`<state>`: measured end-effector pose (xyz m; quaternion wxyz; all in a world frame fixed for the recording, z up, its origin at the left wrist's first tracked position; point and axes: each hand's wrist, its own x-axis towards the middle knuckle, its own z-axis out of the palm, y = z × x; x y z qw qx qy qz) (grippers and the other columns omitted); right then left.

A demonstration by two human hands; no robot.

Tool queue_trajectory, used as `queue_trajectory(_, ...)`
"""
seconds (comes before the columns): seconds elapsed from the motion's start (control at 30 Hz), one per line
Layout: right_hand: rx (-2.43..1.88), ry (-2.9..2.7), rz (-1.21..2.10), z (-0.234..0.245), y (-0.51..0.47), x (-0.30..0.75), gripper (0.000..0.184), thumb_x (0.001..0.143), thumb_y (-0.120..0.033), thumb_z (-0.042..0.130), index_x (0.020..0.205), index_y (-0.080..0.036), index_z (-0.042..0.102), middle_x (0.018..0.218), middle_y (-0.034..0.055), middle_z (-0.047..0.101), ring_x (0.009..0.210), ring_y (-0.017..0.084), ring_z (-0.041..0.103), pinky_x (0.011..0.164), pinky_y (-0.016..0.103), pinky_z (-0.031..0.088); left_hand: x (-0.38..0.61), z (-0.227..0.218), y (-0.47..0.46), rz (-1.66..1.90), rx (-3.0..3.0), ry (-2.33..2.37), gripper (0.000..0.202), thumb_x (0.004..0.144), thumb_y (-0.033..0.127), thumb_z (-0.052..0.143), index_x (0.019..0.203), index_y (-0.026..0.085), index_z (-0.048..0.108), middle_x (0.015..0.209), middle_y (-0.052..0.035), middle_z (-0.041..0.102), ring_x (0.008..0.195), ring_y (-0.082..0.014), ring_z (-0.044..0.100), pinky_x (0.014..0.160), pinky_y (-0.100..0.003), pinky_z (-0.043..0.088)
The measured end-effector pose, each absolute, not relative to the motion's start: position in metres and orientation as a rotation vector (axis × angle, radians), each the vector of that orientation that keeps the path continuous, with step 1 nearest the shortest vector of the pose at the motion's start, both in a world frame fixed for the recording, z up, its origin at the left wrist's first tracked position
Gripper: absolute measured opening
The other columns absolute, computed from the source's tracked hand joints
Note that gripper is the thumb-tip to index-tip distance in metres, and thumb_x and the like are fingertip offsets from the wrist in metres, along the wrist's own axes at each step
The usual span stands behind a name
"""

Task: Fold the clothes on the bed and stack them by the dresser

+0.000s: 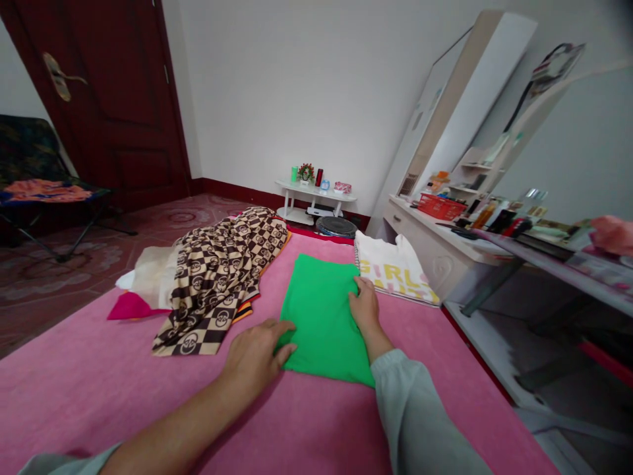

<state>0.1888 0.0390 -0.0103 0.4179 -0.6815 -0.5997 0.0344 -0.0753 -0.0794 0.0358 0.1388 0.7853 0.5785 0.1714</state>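
Note:
A bright green folded garment (324, 316) lies flat on the pink bed cover (306, 429); its exact kind does not show. At its lower left edge is my left hand (257, 353), thumb and forefinger closing on the cloth. My right hand (364, 307) grips the upper right edge with bent fingers, some of them hidden. Just beyond, to the right, rests a folded white T-shirt (390, 260) with yellow and pink lettering. Left of the green garment, a brown and beige checked garment (217, 284) lies in a loose heap.
Pale cloth (155, 274) and a magenta piece (133, 308) stick out beside the checked heap. A dressing table (430, 237) with a red basket (440, 206) lines the right side. Past the bed stands a small white table (314, 189); a folding chair (44, 171) is at left.

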Motion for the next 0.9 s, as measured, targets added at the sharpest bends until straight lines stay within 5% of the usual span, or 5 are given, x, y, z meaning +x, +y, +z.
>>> queue_trajectory(0.37,-1.535,-1.758,0.724,0.024,-0.073,0.191,0.041,0.068,-0.040,0.067,0.102,-0.018,0.070,0.088,0.0047,0.071,0.077,0.019,0.062,0.070,0.031,0.047,-0.085,0.039,-0.075,0.547,2.123,1.577,0.030,0.081,0.045,0.056,0.104,0.032,0.071,0.091,0.0005,0.072,0.079,-0.0203,0.064,0.067,-0.026,0.039)
queue_trajectory(0.53,-1.515,-1.557,0.871,0.034,-0.125,0.196,0.043,0.068,-0.038,0.064,0.103,-0.013,0.069,0.056,-0.0038,0.052,0.051,0.010,0.043,0.049,0.022,0.032,-0.091,0.040,-0.070,0.583,2.122,1.501,0.028,0.078,0.042,0.058,0.098,0.028,0.072,0.076,0.0015,0.068,0.069,-0.0165,0.059,0.058,-0.023,0.034)
queue_trajectory(0.67,-1.593,-1.674,0.869,0.038,-0.144,0.197,0.037,0.067,-0.033,0.063,0.097,-0.014,0.072,0.060,-0.0014,0.054,0.055,0.013,0.050,0.052,0.024,0.037,-0.098,0.041,-0.081,0.451,2.154,1.533,0.025,0.072,0.042,0.064,0.092,0.029,0.072,0.063,0.0025,0.059,0.062,-0.0160,0.055,0.052,-0.023,0.030)
queue_trajectory(0.8,-1.649,-1.955,0.496,0.052,-0.136,0.187,0.022,0.076,-0.034,0.059,0.085,-0.020,0.074,0.091,0.0079,0.064,0.082,0.021,0.062,0.074,0.032,0.047,-0.102,0.045,-0.094,0.458,2.204,1.622,0.030,0.074,0.040,0.063,0.101,0.028,0.067,0.084,-0.0003,0.066,0.079,-0.0181,0.061,0.064,-0.024,0.038)
queue_trajectory(0.9,-1.519,-1.993,0.240,0.058,-0.110,0.179,0.038,0.084,-0.043,0.051,0.112,-0.021,0.066,0.125,0.0116,0.057,0.113,0.024,0.055,0.096,0.037,0.042,-0.105,0.050,-0.094,0.511,2.175,1.811,0.044,0.077,0.047,0.059,0.113,0.022,0.060,0.096,-0.0058,0.068,0.088,-0.0217,0.062,0.071,-0.027,0.041)
